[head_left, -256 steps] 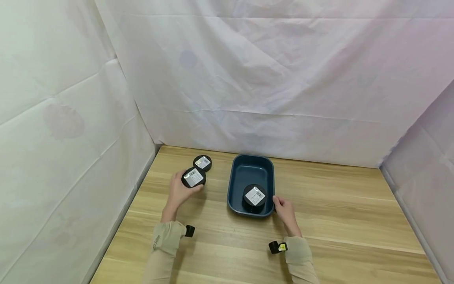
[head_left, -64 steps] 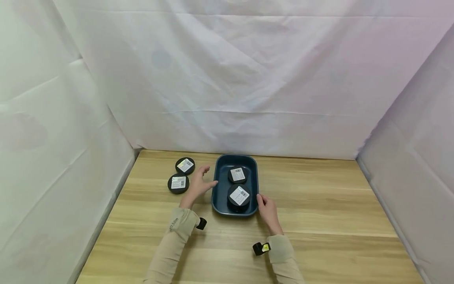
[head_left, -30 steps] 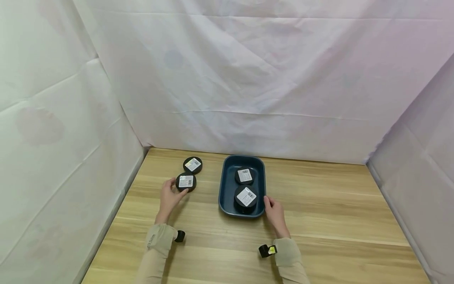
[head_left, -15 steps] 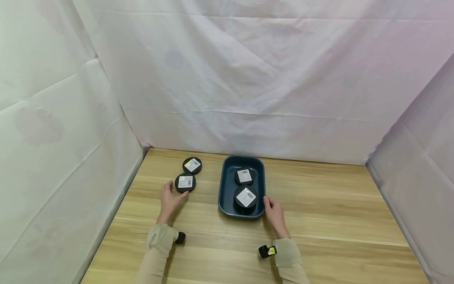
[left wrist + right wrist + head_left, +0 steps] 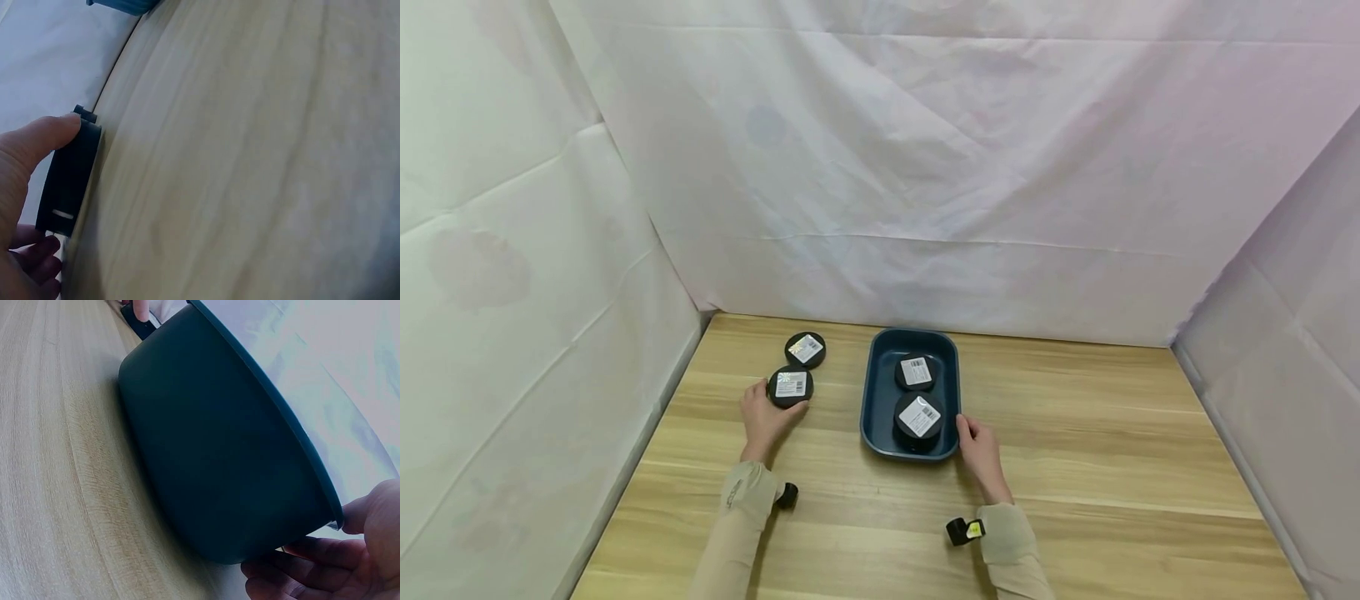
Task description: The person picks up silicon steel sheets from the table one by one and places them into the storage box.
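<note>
My left hand holds a flat round black container with a white barcode label, thumb and fingers on opposite sides. The left wrist view shows this container from its edge, low over the wood or resting on it; I cannot tell which. Just behind it lies another black round container. My right hand grips the right rim of a dark blue rectangular dish, thumb at the rim and fingers underneath. Inside sit a smaller labelled container and a taller-looking one nearer me.
The wooden table runs to a white cloth backdrop behind the dish. Similar cloth hangs at the left and at the right. Each wrist wears a small black camera.
Since the oldest frame a second container has come into the dish. My left hand moved from the dish back left, and its thumb has closed further round the nearer container. My right hand stays put.
</note>
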A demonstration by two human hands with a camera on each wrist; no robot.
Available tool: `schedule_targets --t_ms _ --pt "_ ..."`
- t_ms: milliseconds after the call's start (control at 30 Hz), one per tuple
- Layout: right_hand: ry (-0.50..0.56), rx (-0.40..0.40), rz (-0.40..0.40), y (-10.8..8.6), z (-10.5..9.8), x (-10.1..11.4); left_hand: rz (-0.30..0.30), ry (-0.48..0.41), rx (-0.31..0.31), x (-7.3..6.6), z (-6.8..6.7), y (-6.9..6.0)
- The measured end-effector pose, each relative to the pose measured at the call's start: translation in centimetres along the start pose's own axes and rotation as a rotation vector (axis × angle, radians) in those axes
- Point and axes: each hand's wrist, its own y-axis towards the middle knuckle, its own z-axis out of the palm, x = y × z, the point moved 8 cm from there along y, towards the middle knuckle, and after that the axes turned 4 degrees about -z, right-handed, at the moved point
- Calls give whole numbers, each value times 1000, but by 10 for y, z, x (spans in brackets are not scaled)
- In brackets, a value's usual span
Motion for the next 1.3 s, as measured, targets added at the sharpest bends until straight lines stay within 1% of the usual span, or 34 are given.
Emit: schedule_targets --t_ms 133,233,333,500,633,733,800,900,1033,1133,1233,1300 --pt "-12 0 -4 0 1 0 33 51 -41 0 1 1" --pt "-22 -5 -15 -1 1 1 25 58 -50 1 1 2" --pt "-27 -8 -17 0 1 1 6 53 -40 2 1 2" --pt "-21 -8 -1 -1 0 0 -10 4 -42 0 -2 2" --pt "-16 -6 4 -1 1 0 -14 -41 -44 -7 -5 3" --pt "-8 -7 3 -2 1 0 -22 -81 -34 -13 -7 5" --pt "-7 -9 2 -2 0 0 -25 -109 -28 -20 -9 6" --pt "-18 -11 -2 -2 0 1 -18 -132 -20 -33 -14 8" --pt "-18 -4 7 -2 -1 0 -10 -148 -7 -54 -22 11" --pt "8 -2 12 -2 -1 -2 -10 -165 8 -72 -29 12" --pt "43 -10 -10 -3 -2 -1 -4 -182 11 -90 -36 14" --pt "61 -30 -51 -4 -5 2 7 -196 11 -101 -39 16"
